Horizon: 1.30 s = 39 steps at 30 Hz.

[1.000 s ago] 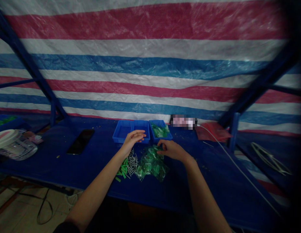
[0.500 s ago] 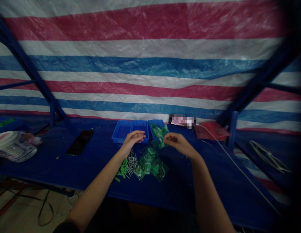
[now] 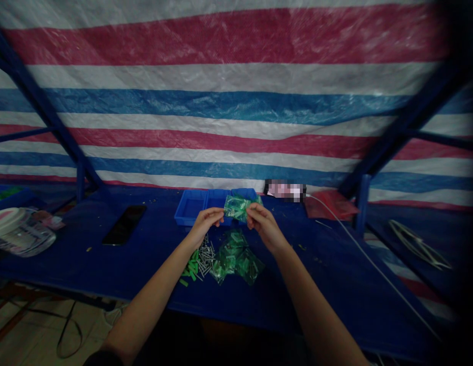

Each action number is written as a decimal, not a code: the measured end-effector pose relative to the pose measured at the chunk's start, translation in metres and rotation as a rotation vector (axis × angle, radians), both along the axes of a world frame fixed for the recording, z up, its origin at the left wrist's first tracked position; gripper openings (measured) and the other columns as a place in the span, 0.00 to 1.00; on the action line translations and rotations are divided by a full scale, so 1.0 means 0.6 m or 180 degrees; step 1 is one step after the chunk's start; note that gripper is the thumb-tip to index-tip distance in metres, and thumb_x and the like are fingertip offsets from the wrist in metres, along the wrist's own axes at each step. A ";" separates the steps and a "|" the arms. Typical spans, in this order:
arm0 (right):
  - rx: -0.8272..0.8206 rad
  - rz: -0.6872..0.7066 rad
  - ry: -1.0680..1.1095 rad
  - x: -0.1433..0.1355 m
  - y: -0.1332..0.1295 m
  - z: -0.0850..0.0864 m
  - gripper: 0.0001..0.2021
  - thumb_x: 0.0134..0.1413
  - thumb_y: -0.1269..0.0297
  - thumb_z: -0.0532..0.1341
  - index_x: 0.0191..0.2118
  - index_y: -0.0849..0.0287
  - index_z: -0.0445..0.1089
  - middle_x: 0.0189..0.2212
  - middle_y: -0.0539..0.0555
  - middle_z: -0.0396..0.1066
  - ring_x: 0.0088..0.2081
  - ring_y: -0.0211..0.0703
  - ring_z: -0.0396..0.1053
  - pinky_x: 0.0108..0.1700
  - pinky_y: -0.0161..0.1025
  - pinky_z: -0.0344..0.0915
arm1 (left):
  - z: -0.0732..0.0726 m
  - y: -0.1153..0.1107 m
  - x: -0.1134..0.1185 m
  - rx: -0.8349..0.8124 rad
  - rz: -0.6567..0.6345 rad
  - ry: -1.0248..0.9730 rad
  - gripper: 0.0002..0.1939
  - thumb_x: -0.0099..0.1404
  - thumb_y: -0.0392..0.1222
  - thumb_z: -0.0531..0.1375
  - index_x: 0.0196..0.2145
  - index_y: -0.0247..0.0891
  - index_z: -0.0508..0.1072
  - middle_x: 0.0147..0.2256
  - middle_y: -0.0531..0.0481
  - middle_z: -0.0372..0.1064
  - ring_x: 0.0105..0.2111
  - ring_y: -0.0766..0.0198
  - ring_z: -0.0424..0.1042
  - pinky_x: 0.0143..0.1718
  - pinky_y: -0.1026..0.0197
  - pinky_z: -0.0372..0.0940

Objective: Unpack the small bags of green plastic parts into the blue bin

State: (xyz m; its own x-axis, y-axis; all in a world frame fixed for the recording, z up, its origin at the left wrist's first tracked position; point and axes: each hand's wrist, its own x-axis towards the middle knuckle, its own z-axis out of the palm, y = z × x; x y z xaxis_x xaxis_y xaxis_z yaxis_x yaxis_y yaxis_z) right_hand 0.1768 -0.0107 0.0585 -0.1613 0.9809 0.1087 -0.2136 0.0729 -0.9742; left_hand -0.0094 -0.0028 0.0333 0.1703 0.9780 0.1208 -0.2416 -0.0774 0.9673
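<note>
A small clear plastic bag (image 3: 236,207) with green contents is stretched between my two hands, above the blue bins. My left hand (image 3: 208,221) pinches its left edge. My right hand (image 3: 260,221) is closed on its right side. Below, on the table, lie several similar bags (image 3: 236,256) with green pieces inside. Left of them is a loose heap of metal screws (image 3: 206,259), and beside it are green plastic wall plugs (image 3: 191,268). The bag partly hides the blue bin (image 3: 244,192) on the right, which holds more green bags.
Two more blue bins (image 3: 191,207) adjoin on the left. A dark phone (image 3: 125,224) lies further left, near a white-lidded tub (image 3: 21,231). At the back right are a pixelated object (image 3: 285,190), a red bag (image 3: 329,204) and a white cable (image 3: 368,259). Striped sheeting (image 3: 236,117) hangs behind.
My right hand has moved left and up with the bag. My left hand, loosely open before, now pinches the bag's left edge. The piles on the table look the same.
</note>
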 end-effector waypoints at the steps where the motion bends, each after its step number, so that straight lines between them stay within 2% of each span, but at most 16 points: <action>1: -0.0044 0.0020 -0.0002 -0.003 0.001 -0.004 0.14 0.42 0.54 0.64 0.28 0.56 0.62 0.16 0.43 0.59 0.18 0.32 0.55 0.23 0.32 0.51 | 0.000 0.000 0.001 0.0009 0.0019 0.0002 0.11 0.52 0.44 0.64 0.32 0.34 0.75 0.23 0.52 0.68 0.22 0.71 0.61 0.27 0.66 0.55; 10: -0.0130 -0.0078 -0.0114 -0.009 0.012 -0.022 0.14 0.41 0.54 0.65 0.27 0.56 0.63 0.16 0.43 0.60 0.17 0.31 0.54 0.21 0.33 0.49 | 0.000 0.007 0.004 0.0094 0.0328 0.0104 0.11 0.47 0.44 0.67 0.27 0.35 0.74 0.17 0.56 0.64 0.19 0.70 0.61 0.24 0.66 0.55; 13: -0.0101 -0.0146 -0.0155 -0.009 0.013 -0.023 0.13 0.40 0.55 0.65 0.28 0.56 0.64 0.16 0.44 0.61 0.16 0.31 0.53 0.20 0.33 0.48 | 0.004 0.004 0.003 0.0150 0.0349 0.0152 0.11 0.48 0.44 0.66 0.26 0.35 0.74 0.19 0.54 0.67 0.20 0.70 0.63 0.25 0.65 0.57; 18: 0.0010 -0.0327 -0.0217 -0.010 0.015 -0.026 0.11 0.38 0.57 0.65 0.28 0.57 0.69 0.21 0.48 0.68 0.18 0.31 0.55 0.21 0.33 0.50 | 0.005 0.002 0.000 0.0093 0.0393 0.0085 0.14 0.55 0.49 0.61 0.30 0.35 0.76 0.26 0.48 0.72 0.26 0.67 0.67 0.30 0.64 0.60; 21: 0.0088 -0.0343 -0.0270 -0.008 0.014 -0.027 0.10 0.39 0.58 0.64 0.30 0.57 0.73 0.18 0.48 0.66 0.21 0.34 0.58 0.23 0.33 0.52 | 0.003 0.004 -0.001 0.0166 0.0510 0.0095 0.14 0.55 0.50 0.61 0.31 0.35 0.77 0.25 0.49 0.71 0.26 0.67 0.67 0.30 0.64 0.60; 24: 0.0109 -0.0359 -0.0315 -0.008 0.012 -0.025 0.10 0.41 0.58 0.64 0.31 0.56 0.75 0.19 0.49 0.65 0.23 0.36 0.61 0.24 0.33 0.54 | 0.001 0.004 -0.001 0.0306 0.0643 0.0189 0.11 0.52 0.45 0.64 0.31 0.36 0.77 0.25 0.51 0.71 0.26 0.67 0.66 0.30 0.65 0.60; 30: 0.0132 -0.0472 -0.0396 -0.012 0.012 -0.024 0.12 0.39 0.55 0.66 0.30 0.56 0.73 0.21 0.49 0.67 0.22 0.36 0.61 0.22 0.33 0.54 | -0.004 0.006 -0.001 0.0374 0.0723 0.0243 0.11 0.49 0.41 0.66 0.33 0.36 0.76 0.27 0.51 0.71 0.27 0.67 0.66 0.31 0.65 0.58; 35: 0.0101 -0.0472 -0.0284 -0.013 0.013 -0.026 0.15 0.35 0.57 0.68 0.33 0.55 0.70 0.25 0.49 0.70 0.22 0.34 0.61 0.21 0.32 0.54 | -0.003 0.005 0.000 0.0396 0.0736 0.0263 0.11 0.49 0.40 0.66 0.33 0.35 0.76 0.24 0.52 0.68 0.25 0.68 0.63 0.28 0.66 0.56; 39: 0.0046 -0.0452 -0.0281 -0.014 0.012 -0.025 0.17 0.33 0.57 0.69 0.34 0.55 0.70 0.25 0.48 0.71 0.21 0.33 0.61 0.21 0.32 0.54 | -0.003 0.005 0.000 0.0401 0.0725 0.0260 0.11 0.50 0.41 0.66 0.32 0.35 0.76 0.23 0.53 0.67 0.24 0.69 0.62 0.27 0.66 0.55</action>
